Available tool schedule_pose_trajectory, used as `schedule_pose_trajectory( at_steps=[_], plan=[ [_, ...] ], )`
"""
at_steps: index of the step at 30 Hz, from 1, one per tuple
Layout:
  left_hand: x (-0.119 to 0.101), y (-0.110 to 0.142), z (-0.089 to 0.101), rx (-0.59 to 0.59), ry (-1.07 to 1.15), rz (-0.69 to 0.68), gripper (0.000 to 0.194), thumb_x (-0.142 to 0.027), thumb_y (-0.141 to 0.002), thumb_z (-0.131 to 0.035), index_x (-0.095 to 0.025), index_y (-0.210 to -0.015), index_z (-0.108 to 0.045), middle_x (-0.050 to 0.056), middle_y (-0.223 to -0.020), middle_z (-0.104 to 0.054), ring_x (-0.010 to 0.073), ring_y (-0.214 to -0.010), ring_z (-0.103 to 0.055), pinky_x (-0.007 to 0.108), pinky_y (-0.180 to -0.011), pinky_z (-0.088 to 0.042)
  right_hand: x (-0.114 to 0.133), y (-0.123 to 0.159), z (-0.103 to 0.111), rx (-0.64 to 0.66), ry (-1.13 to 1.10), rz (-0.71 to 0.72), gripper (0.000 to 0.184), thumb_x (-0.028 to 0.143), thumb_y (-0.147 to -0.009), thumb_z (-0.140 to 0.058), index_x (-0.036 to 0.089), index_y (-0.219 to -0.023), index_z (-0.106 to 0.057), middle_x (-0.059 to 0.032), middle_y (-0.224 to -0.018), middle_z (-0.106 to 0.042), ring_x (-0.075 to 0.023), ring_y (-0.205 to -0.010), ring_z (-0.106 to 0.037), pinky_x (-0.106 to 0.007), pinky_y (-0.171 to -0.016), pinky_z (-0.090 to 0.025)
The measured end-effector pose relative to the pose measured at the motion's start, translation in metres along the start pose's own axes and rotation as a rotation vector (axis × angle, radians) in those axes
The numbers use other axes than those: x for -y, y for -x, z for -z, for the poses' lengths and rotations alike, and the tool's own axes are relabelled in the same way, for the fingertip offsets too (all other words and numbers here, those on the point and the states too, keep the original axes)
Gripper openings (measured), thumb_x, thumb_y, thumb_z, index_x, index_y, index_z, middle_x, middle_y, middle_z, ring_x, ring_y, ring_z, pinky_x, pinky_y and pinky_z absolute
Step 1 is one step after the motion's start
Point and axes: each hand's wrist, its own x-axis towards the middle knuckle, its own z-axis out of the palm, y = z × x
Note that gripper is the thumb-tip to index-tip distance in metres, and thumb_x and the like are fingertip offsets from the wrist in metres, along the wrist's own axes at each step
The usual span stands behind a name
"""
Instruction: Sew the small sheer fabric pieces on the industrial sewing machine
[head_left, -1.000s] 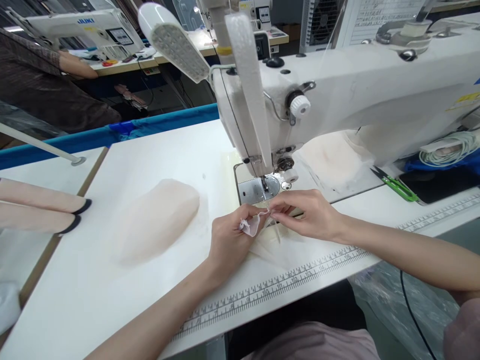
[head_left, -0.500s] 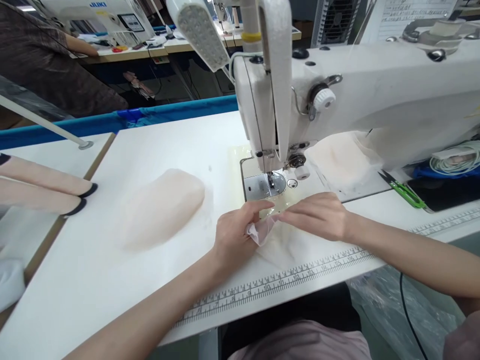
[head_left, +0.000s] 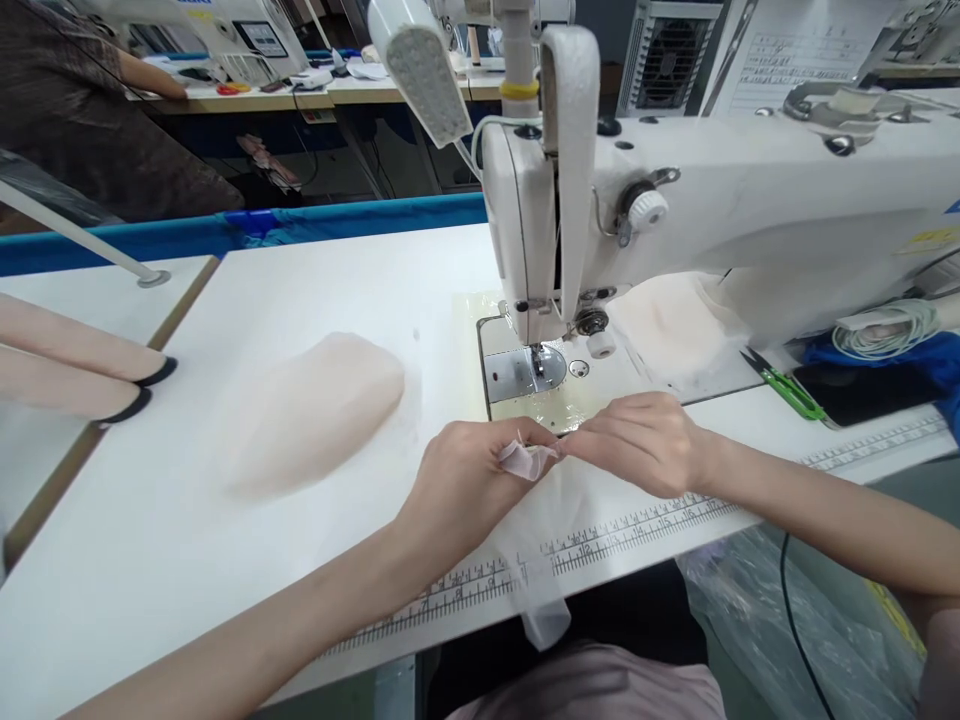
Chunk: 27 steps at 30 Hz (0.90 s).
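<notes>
Both hands meet just in front of the needle area of a white sewing machine. My left hand is closed on a piece of thin, sheer white fabric, bunched between thumb and fingers. The fingertips of my right hand pinch the same fabric at its right end. A sheer tail of it hangs over the table's front edge. Behind the hands, the metal needle plate and presser foot show with no fabric under them. To the left lies a pale pink moulded cup.
More pale fabric lies under the machine arm. Green-handled snips and a dark phone-like slab are at the right. A ruler tape runs along the front edge. Beige rolls stick in from the left. Another person is at the back left.
Both hands have drawn slightly toward the body, away from the needle plate. My left thumb has folded down onto the fabric, and its sheer tail now hangs over the front edge.
</notes>
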Motion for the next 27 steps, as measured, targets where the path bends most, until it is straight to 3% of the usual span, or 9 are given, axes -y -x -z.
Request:
schedule_pose_trajectory(
  at_steps=[3, 6, 8, 10, 12, 15, 19, 23, 27],
  plan=[
    [0.007, -0.007, -0.002, 0.073, -0.129, 0.123, 0.012, -0.031, -0.083, -0.065, -0.026, -0.076, -0.072, -0.004, -0.066, -0.07, 0.0143, -0.057, -0.06, 0.029, -0.057, -0.044, 0.002, -0.001, -0.011, 0.107, -0.065, -0.249, 0.017, 0.016, -0.095, -0.05, 0.015, -0.086, -0.065, 0.0035, -0.066, -0.069, -0.0062, -0.05, -0.057, -0.02, -0.043, -0.041],
    [0.02, -0.013, -0.01, -0.001, -0.286, 0.087, 0.012, -0.035, -0.083, -0.065, -0.024, -0.081, -0.07, -0.002, -0.069, -0.069, 0.0163, -0.06, -0.058, 0.04, -0.077, -0.044, -0.003, -0.003, -0.023, 0.239, -0.154, -0.475, 0.021, 0.021, -0.096, -0.05, 0.015, -0.085, -0.066, 0.0032, -0.067, -0.07, -0.0069, -0.052, -0.059, -0.021, -0.045, -0.037],
    [0.024, -0.014, -0.014, -0.057, -0.317, 0.078, 0.023, -0.036, -0.082, -0.067, -0.022, -0.099, -0.065, -0.001, -0.075, -0.069, 0.0183, -0.065, -0.06, 0.043, -0.082, -0.043, -0.008, -0.005, -0.028, 0.321, -0.167, -0.603, 0.018, 0.019, -0.092, -0.052, 0.016, -0.085, -0.067, 0.0037, -0.064, -0.068, -0.0078, -0.051, -0.058, -0.022, -0.047, -0.035],
    [0.025, -0.012, -0.017, -0.143, -0.367, 0.019, 0.048, -0.033, -0.079, -0.071, -0.017, -0.12, -0.054, 0.005, -0.094, -0.07, 0.0241, -0.086, -0.063, 0.044, -0.086, -0.044, -0.012, -0.008, -0.031, 0.382, -0.162, -0.716, 0.015, 0.018, -0.088, -0.055, 0.017, -0.082, -0.068, 0.0046, -0.059, -0.064, -0.0082, -0.049, -0.055, -0.023, -0.049, -0.032],
    [0.024, -0.01, -0.017, -0.241, -0.481, -0.114, 0.061, -0.027, -0.078, -0.072, -0.011, -0.13, -0.046, 0.016, -0.119, -0.062, 0.0313, -0.114, -0.054, 0.046, -0.094, -0.042, -0.015, -0.012, -0.033, 0.408, -0.156, -0.791, 0.013, 0.019, -0.086, -0.057, 0.018, -0.081, -0.069, 0.0051, -0.056, -0.061, -0.0084, -0.049, -0.052, -0.023, -0.05, -0.029],
    [0.019, -0.005, -0.018, -0.273, -0.664, -0.314, 0.041, -0.019, -0.083, -0.067, -0.01, -0.121, -0.054, 0.018, -0.126, -0.059, 0.033, -0.125, -0.046, 0.046, -0.102, -0.036, -0.017, -0.015, -0.032, 0.405, -0.194, -0.843, 0.013, 0.022, -0.087, -0.057, 0.018, -0.081, -0.068, 0.0051, -0.056, -0.059, -0.008, -0.05, -0.05, -0.024, -0.051, -0.026],
    [0.015, 0.001, -0.018, -0.17, -0.781, -0.447, 0.021, -0.012, -0.089, -0.058, -0.015, -0.109, -0.064, 0.005, -0.106, -0.072, 0.0244, -0.106, -0.059, 0.042, -0.095, -0.038, -0.019, -0.017, -0.03, 0.4, -0.257, -0.879, 0.014, 0.02, -0.087, -0.056, 0.019, -0.078, -0.067, 0.0063, -0.056, -0.055, -0.0066, -0.05, -0.045, -0.024, -0.051, -0.025],
    [0.012, 0.004, -0.017, -0.087, -0.827, -0.448, 0.025, -0.016, -0.092, -0.054, -0.014, -0.115, -0.064, 0.003, -0.122, -0.068, 0.0234, -0.106, -0.062, 0.043, -0.087, -0.038, -0.022, -0.014, -0.029, 0.406, -0.199, -0.864, 0.015, 0.02, -0.089, -0.056, 0.019, -0.08, -0.068, 0.0064, -0.054, -0.057, -0.007, -0.05, -0.047, -0.023, -0.051, -0.025],
    [0.015, -0.001, -0.015, -0.041, -0.799, -0.385, 0.028, -0.02, -0.095, -0.049, -0.015, -0.119, -0.064, 0.002, -0.127, -0.065, 0.0242, -0.111, -0.061, 0.044, -0.086, -0.037, -0.022, -0.005, -0.025, 0.289, 0.0, -0.643, 0.021, 0.021, -0.092, -0.052, 0.019, -0.091, -0.072, 0.0032, -0.067, -0.068, -0.0075, -0.052, -0.052, -0.023, -0.051, -0.029]
  ],
)
